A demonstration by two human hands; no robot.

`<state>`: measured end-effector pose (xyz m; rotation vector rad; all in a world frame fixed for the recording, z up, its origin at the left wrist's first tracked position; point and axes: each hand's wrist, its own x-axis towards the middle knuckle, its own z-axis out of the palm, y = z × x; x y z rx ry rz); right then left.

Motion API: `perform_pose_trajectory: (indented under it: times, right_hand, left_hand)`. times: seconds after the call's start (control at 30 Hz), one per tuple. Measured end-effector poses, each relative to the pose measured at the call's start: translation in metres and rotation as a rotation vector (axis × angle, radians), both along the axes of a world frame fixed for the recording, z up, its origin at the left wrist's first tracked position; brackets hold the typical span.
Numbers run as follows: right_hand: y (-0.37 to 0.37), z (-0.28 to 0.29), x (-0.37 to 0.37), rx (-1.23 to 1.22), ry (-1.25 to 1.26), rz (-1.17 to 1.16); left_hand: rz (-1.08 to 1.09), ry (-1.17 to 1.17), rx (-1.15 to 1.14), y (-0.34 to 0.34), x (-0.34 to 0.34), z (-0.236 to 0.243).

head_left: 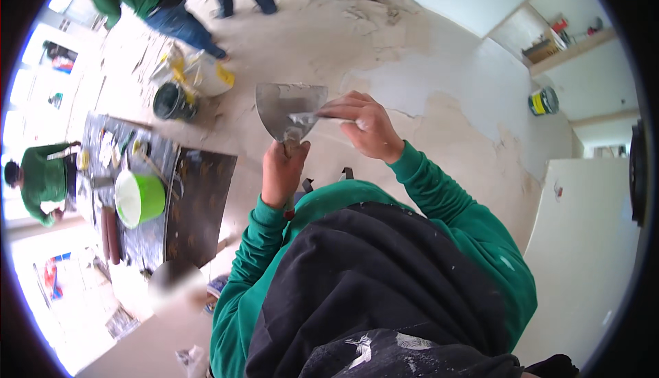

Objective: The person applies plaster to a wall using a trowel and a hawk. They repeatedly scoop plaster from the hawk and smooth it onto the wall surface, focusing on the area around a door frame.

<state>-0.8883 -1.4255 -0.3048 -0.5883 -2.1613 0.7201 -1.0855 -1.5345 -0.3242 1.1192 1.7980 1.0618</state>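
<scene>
My left hand (283, 171) is closed round the handle of a wide putty knife (278, 100), its broad metal blade pointing up and away from me. A red handle end shows below that hand. My right hand (367, 125) is closed in a pinch at the blade's right side. From its fingers a thin, edge-on metal blade, which looks like a narrower putty knife (300, 116), reaches across the wide blade's lower face. Whitish filler clings to it and around the wide blade's neck. Its handle is hidden in my right hand.
A table (199, 199) at left bears a green bucket (139, 199) and tools. Beyond it stand a black bucket (173, 101) and white-yellow bags (209, 76). Co-workers (147, 1) are at far left and left. Another bucket (544, 101) stands right, on a patchily coated floor (453, 69).
</scene>
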Motion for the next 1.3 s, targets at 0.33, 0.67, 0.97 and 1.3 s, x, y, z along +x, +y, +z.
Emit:
perform_pose_trajectory:
  times: [0.33, 0.67, 0.97, 1.3]
  right_hand:
    - [0.048, 0.001, 0.131, -0.139, 0.346, -0.610]
    - [0.147, 0.003, 0.242, -0.165, 0.154, -0.643]
    - [0.195, 0.060, 0.369, -0.041, 0.049, -0.854]
    - [0.223, 0.036, 0.545, 0.222, -0.189, -0.955]
  left_hand:
    - [-0.506, 0.144, 0.251, 0.132, 0.122, -0.011]
    - [-0.791, -0.017, 0.313, 0.295, 0.223, -0.039]
    - [-1.256, -0.094, 0.014, 0.425, 0.325, -0.029]
    - [-1.675, -0.215, -0.340, 0.506, 0.526, 0.028]
